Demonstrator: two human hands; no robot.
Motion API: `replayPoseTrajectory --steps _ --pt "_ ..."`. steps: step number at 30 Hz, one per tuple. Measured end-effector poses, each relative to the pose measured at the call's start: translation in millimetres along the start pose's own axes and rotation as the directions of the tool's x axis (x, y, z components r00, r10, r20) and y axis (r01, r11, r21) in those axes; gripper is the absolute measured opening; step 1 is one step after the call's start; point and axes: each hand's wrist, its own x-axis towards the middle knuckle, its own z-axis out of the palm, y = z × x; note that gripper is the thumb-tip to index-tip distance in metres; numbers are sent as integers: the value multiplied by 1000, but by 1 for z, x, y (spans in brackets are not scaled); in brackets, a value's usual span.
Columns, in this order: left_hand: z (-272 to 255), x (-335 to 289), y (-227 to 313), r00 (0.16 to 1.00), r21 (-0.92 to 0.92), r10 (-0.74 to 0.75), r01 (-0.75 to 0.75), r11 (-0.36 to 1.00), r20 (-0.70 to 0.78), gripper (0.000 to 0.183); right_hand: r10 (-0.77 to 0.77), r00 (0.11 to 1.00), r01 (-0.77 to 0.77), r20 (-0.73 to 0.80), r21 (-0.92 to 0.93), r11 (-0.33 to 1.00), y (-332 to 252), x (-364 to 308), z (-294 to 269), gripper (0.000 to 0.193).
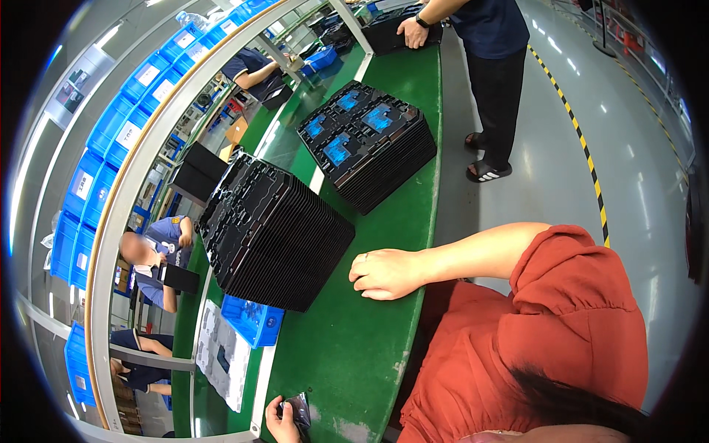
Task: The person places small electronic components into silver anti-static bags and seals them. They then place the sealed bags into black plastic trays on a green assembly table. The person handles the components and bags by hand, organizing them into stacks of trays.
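Note:
My right hand (388,273) rests on the green tabletop (340,354), its fingers curled under and nothing visible in them. A ring sits on one finger. Just left of it stands a tall stack of black plastic trays (284,240), leaning in this tilted view. At the lower edge my left hand (281,422), partly cut off, pinches a small dark, shiny piece that looks like a plastic bag (300,410). Farther along the table is a second stack of black trays (377,144), with blue pieces (338,149) lying in its top tray.
A blue bin (253,320) and a grey-white sheet (223,354) lie beside the near stack. A metal frame (111,244) carries blue bins (125,133) on the left. A co-worker in dark clothes (491,66) stands at the far table end; others sit across the table.

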Motion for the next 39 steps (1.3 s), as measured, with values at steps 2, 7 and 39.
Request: replayPoseTrajectory --steps 2,7,39 --pt "2 6 -20 1000 -64 -26 26 998 5 34 4 1000 -4 -9 2 1000 2 -2 0 14" --pt "5 4 -5 997 -72 -76 76 994 12 33 14 1000 -14 -3 -2 1000 2 -4 -1 14" --pt "3 10 -28 999 -26 -30 30 999 15 34 13 1000 -13 -1 18 1000 2 -2 0 13"
